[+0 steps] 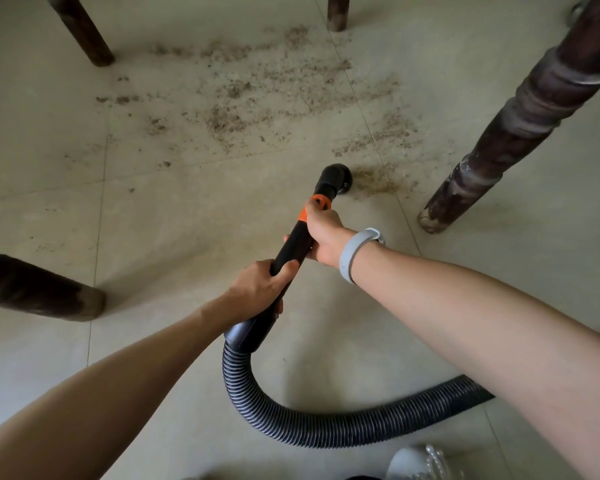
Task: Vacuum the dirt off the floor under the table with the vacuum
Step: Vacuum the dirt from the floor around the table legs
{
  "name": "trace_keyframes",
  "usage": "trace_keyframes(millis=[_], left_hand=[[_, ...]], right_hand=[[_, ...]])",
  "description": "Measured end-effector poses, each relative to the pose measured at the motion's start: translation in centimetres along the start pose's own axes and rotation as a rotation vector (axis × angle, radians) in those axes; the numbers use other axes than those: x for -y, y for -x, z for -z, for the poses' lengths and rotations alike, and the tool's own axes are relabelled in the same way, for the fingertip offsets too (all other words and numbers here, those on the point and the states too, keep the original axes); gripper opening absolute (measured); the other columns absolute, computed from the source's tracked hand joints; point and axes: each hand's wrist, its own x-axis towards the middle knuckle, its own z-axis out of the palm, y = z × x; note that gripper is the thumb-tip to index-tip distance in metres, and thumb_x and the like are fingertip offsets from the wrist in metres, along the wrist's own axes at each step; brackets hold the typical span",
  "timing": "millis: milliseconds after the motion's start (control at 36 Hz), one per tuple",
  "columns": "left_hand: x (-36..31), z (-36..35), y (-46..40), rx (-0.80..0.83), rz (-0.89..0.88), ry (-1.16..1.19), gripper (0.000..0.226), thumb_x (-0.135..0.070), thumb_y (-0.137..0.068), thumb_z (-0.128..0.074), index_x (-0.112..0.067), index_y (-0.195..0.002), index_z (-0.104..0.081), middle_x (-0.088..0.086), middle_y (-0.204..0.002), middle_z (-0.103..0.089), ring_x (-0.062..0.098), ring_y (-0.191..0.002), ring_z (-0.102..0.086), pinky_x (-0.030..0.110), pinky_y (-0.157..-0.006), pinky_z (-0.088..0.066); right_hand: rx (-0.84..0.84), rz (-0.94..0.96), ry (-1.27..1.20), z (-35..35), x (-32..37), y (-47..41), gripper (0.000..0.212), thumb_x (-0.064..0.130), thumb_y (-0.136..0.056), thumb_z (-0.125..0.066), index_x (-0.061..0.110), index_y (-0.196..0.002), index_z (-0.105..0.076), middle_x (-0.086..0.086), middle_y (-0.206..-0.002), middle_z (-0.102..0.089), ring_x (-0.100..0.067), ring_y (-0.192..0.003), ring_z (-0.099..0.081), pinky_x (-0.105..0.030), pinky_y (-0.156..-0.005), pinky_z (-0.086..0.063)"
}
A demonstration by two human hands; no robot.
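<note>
Dirt [257, 88] lies on the floor [153, 209] from nine o'clock round to two o'clock of the brush [338, 178], and the brush touches a small pile at three o'clock. My left hand [260, 289] is wrapped tight round the tube [293, 242] low down. My right hand [323, 237] is wrapped round it near the orange ring [317, 204]. I think the brush could push dirt away if I sweep fast. The hose [309, 424] could snag, or I could bump the leg [506, 133].

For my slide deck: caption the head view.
Both hands, left and right, steer a vacuum wand's brush nozzle into scattered dirt between wooden table legs.
</note>
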Motion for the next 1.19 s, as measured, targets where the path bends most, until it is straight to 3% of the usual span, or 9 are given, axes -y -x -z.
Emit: trace_keyframes(millis=[111,222,361,528,639,750,917,1083,1194], left_hand=[[0.2,-0.3,0.6,0.044,-0.009,-0.037,0.038,-0.041,-0.098,-0.04,-0.011,-0.077,-0.047,0.001,-0.052,-0.063,0.019,-0.049,-0.06,0.023,-0.056,-0.049],[0.7,-0.8,1.1,0.083,-0.015,-0.075,0.036,-0.041,-0.099,-0.039,-0.012,-0.078,-0.047,-0.001,-0.049,-0.062,0.017,-0.048,-0.06,0.021,-0.055,-0.047],[0.8,-1.1,1.2,0.124,-0.026,-0.102,0.037,-0.043,-0.098,-0.039,-0.013,-0.079,-0.048,-0.002,-0.05,-0.064,0.015,-0.048,-0.06,0.022,-0.058,-0.047],[0.0,-1.0,0.2,0.117,-0.034,-0.085,0.036,-0.043,-0.098,-0.04,-0.012,-0.08,-0.049,-0.002,-0.05,-0.063,0.016,-0.049,-0.06,0.024,-0.06,-0.05],[-0.6,-1.1,-0.8,0.09,-0.042,-0.074,0.035,-0.04,-0.098,-0.04,-0.013,-0.078,-0.048,-0.002,-0.047,-0.061,0.017,-0.049,-0.059,0.022,-0.057,-0.046],[-0.6,-1.2,-1.3,0.049,-0.039,-0.058,0.036,-0.039,-0.099,-0.04,-0.012,-0.076,-0.047,-0.001,-0.05,-0.063,0.017,-0.05,-0.059,0.023,-0.057,-0.046],[-0.4,-1.3,-1.8,-0.01,-0.019,0.016,0.034,-0.037,-0.099,-0.04,-0.013,-0.078,-0.048,0.001,-0.05,-0.062,0.013,-0.044,-0.058,0.017,-0.05,-0.045],[-0.5,-1.2,-2.3,-0.081,-0.009,0.083,0.035,-0.034,-0.099,-0.04,-0.007,-0.079,-0.047,0.002,-0.048,-0.062,0.013,-0.041,-0.057,0.016,-0.048,-0.046],[-0.4,-1.1,-2.9,-0.127,0.003,0.114,0.036,-0.036,-0.099,-0.041,-0.007,-0.077,-0.047,0.007,-0.052,-0.064,0.019,-0.046,-0.059,0.017,-0.048,-0.047]], right_hand=[[-0.039,-0.017,-0.007,0.6,-1.0,0.1,0.034,0.042,-0.1,-0.037,0.013,-0.083,-0.038,-0.009,-0.091,-0.054,-0.031,-0.096,-0.066,-0.047,-0.09,-0.053],[-0.088,-0.03,0.001,0.9,-2.2,-0.2,0.035,0.044,-0.098,-0.039,0.014,-0.082,-0.04,-0.015,-0.116,-0.055,-0.036,-0.11,-0.058,-0.05,-0.087,-0.054],[-0.161,-0.028,-0.029,1.3,-3.1,-0.7,0.035,0.045,-0.097,-0.04,0.01,-0.104,-0.041,-0.015,-0.115,-0.056,-0.036,-0.107,-0.06,-0.049,-0.087,-0.054],[-0.273,-0.006,-0.011,0.8,-2.2,-1.5,0.055,0.047,-0.095,-0.041,0.002,-0.128,-0.046,-0.018,-0.123,-0.058,-0.036,-0.107,-0.061,-0.047,-0.093,-0.051],[-0.251,0.01,-0.028,1.4,-1.3,-2.2,0.052,0.047,-0.096,-0.04,0.005,-0.125,-0.047,-0.016,-0.12,-0.059,-0.036,-0.105,-0.061,-0.048,-0.091,-0.051],[-0.184,0.013,-0.035,1.8,-0.9,-2.7,0.039,0.046,-0.098,-0.039,0.008,-0.093,-0.047,-0.012,-0.109,-0.06,-0.034,-0.104,-0.062,-0.047,-0.088,-0.054],[-0.11,0.027,0.045,1.2,-0.1,-3.3,0.049,0.047,-0.098,-0.038,0.01,-0.13,-0.04,-0.015,-0.117,-0.059,-0.035,-0.104,-0.062,-0.048,-0.086,-0.055],[-0.05,0.049,0.097,0.3,0.9,-4.3,0.049,0.046,-0.097,-0.038,0.009,-0.129,-0.04,-0.014,-0.118,-0.059,-0.035,-0.105,-0.061,-0.05,-0.087,-0.054],[-0.01,0.06,0.154,-0.4,1.9,-4.9,0.038,0.046,-0.097,-0.038,0.01,-0.11,-0.044,-0.015,-0.119,-0.058,-0.035,-0.107,-0.06,-0.05,-0.088,-0.053]])
